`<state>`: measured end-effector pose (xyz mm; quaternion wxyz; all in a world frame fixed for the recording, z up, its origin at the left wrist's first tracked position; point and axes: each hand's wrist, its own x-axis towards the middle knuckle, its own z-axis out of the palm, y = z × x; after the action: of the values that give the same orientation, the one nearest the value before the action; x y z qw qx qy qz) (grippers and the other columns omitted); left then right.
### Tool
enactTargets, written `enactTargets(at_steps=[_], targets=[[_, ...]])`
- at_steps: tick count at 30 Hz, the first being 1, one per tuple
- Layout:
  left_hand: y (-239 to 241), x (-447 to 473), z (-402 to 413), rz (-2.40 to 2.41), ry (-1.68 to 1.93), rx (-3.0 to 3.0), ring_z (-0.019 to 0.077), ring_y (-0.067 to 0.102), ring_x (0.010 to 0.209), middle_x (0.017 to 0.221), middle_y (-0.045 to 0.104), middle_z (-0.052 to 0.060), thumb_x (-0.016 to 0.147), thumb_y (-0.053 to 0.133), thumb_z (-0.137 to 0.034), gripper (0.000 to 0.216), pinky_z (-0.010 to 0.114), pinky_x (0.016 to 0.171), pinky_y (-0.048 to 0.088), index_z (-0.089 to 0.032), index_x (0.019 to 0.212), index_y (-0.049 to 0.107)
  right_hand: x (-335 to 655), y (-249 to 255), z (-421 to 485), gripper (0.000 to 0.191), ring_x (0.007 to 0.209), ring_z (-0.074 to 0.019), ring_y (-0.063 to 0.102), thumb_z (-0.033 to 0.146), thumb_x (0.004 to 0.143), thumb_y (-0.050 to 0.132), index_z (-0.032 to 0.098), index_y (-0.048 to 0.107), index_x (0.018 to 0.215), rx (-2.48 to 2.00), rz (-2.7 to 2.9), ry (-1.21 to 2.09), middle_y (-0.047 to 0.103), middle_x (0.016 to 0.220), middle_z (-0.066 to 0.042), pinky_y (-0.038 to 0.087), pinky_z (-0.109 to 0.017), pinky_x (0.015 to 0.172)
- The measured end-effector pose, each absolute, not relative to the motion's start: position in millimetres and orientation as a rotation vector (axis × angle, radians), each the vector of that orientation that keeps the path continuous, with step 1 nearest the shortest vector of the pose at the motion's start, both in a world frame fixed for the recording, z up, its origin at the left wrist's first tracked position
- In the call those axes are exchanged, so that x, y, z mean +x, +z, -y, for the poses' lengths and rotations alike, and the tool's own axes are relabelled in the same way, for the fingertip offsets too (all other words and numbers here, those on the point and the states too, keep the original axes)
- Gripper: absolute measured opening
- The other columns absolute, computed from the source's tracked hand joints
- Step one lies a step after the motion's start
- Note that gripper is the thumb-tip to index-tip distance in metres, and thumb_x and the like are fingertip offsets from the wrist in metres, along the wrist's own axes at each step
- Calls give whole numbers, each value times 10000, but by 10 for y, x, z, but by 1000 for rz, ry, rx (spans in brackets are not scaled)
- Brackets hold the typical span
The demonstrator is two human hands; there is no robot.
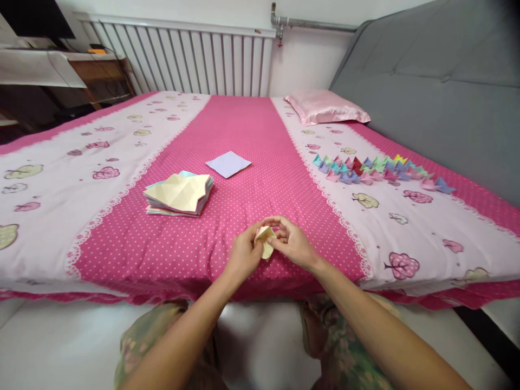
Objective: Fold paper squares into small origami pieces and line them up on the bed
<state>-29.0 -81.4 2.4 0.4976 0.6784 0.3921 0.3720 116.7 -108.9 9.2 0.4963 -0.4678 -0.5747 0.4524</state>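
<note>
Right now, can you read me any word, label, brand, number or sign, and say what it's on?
None can be read.
The yellow paper, the paper stack and the lilac sheet show no visible lettering.
A red mark on the radiator is too small to make out.

Holding a folded yellow paper (266,238) in left hand (246,248) and right hand (296,245) over a pink bed (244,122). From there, facing a paper stack (179,193) at ten o'clock, a purple sheet (229,164) at eleven, a pillow (326,106) at one, small folded papers (357,167) at two.
</note>
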Motion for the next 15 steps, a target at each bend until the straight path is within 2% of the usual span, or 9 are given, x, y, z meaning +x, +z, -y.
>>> enactTargets(at_steps=[4,9,12,15], targets=[[55,-270,810,-893,903,1593,181,600,852,999,661,73,770,452,-156,382,269,701,465,-159,1135,565,1165,105,1089,316,690,-112,616,188,729,548,222,513,1041,-1173,1428,1033,604,985,-39,497,-224,579],[88,-253,867,-947,869,1713,174,605,736,880,684,54,761,470,-163,378,279,683,466,-169,1121,586,1097,88,1105,260,708,-143,630,166,702,550,199,524,958,-1310,1371,844,620,872,-27,507,-246,592],[104,-224,925,-1020,894,1847,187,608,816,994,659,73,755,451,-130,419,309,751,461,-175,1160,547,1029,73,1116,275,747,-156,632,121,674,540,199,535,938,-1361,1338,694,629,880,-29,513,-276,655],[106,-184,963,-1157,914,1977,228,588,927,1094,611,130,724,437,-82,516,363,815,446,-129,1238,454,962,79,1127,275,800,-168,635,109,684,523,205,560,939,-1343,1333,629,655,883,-32,509,-287,694]])
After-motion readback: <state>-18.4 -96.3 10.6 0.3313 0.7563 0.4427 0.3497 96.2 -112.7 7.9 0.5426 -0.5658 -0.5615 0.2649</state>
